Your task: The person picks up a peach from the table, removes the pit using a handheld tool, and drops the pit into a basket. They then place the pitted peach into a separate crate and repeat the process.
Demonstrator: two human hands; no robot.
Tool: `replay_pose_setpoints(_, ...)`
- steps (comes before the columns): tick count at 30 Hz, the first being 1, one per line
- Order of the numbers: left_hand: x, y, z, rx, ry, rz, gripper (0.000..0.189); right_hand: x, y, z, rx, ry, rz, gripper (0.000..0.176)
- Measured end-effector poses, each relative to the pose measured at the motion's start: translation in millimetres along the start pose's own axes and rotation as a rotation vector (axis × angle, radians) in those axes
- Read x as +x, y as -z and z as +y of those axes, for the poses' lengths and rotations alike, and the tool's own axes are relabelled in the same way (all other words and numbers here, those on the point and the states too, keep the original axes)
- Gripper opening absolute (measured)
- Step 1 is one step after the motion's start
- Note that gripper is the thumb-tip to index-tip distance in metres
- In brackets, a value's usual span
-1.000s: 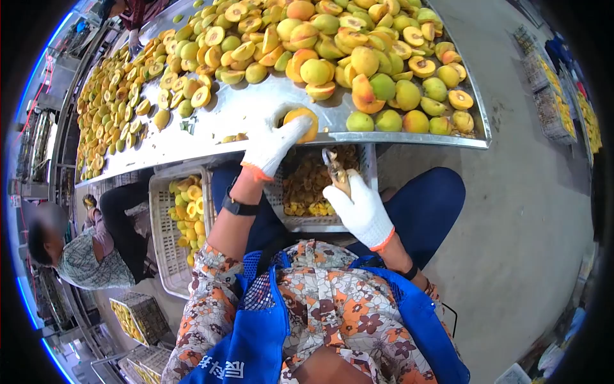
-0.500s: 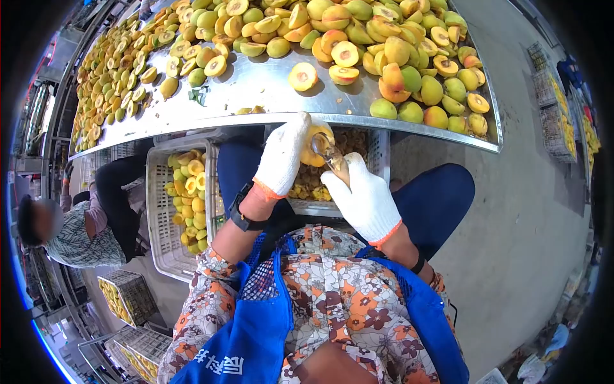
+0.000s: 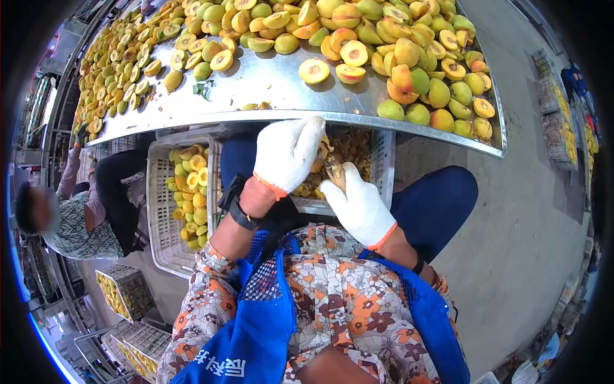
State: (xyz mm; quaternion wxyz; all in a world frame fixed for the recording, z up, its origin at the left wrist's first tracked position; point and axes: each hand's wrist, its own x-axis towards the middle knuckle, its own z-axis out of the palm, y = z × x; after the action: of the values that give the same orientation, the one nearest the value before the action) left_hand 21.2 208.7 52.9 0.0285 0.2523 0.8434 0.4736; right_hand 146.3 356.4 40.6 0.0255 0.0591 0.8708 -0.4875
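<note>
A single camera rides on the person's head, looking forward and steeply down through a wide fisheye lens. It sits close above the left hand (image 3: pixel 289 152) and right hand (image 3: pixel 359 206), with the steel surface (image 3: pixel 268 83) curving across the top and the apron (image 3: pixel 256 333) at the bottom edge

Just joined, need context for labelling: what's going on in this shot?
A seated person in white knit gloves works at a steel table heaped with whole and halved peaches. The left hand grips a peach, mostly hidden by the glove, just below the table edge. The right hand holds a small pitting tool against it. Both are over a white crate of what looks like pits and scraps. A second crate beside it holds peach halves. A co-worker sits further left.
</note>
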Motion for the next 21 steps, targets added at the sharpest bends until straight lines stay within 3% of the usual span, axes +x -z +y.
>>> replay_pose_setpoints(6,7.7,6.5,4.7,-0.021,0.201,-0.266,0.046,-3.0,-8.4,14.0,-0.032,0.006,-0.059,0.044)
replay_pose_setpoints(9,0.3,-7.8,-1.6,-0.023,0.165,-0.125,0.042,-2.3,-11.9,20.8,-0.024,0.029,-0.026,0.045)
replay_pose_setpoints(11,-4.9,-14.3,-4.6,-0.004,-0.006,0.051,0.037,-1.8,-9.2,15.7,0.056,0.008,0.017,0.046)
replay_pose_setpoints(12,-7.5,-15.2,-15.4,-0.012,0.025,-0.006,0.026,-1.2,-7.7,10.8,0.083,0.010,0.024,0.045)
replay_pose_setpoints(14,-7.1,-19.0,-44.6,-0.037,-0.005,-0.054,0.025,-0.2,-6.7,9.0,0.110,0.015,0.029,0.044)
replay_pose_setpoints(16,-5.0,-19.3,-39.9,-0.057,-0.034,-0.101,0.029,1.0,-7.3,10.7,0.047,0.055,0.060,0.044)
replay_pose_setpoints(17,-7.1,-24.3,-33.6,-0.145,0.041,-0.005,0.035,1.2,-9.9,14.1,0.050,0.056,0.058,0.044)
replay_pose_setpoints(18,-8.1,-26.0,-27.4,-0.233,0.116,0.090,0.055,0.6,-13.8,18.7,0.010,0.116,0.107,0.042)
replay_pose_setpoints(19,-9.2,-26.9,-33.9,-0.232,0.117,0.089,0.055,0.3,-15.5,21.8,-0.032,0.177,0.157,0.040)
replay_pose_setpoints(20,-11.2,-29.0,-46.0,-0.083,-0.021,0.067,0.032,0.4,-15.2,23.9,-0.031,0.176,0.158,0.040)
replay_pose_setpoints(21,-12.1,-29.9,-49.0,0.065,-0.157,0.042,0.038,0.3,-14.4,25.2,-0.103,0.186,0.145,0.039)
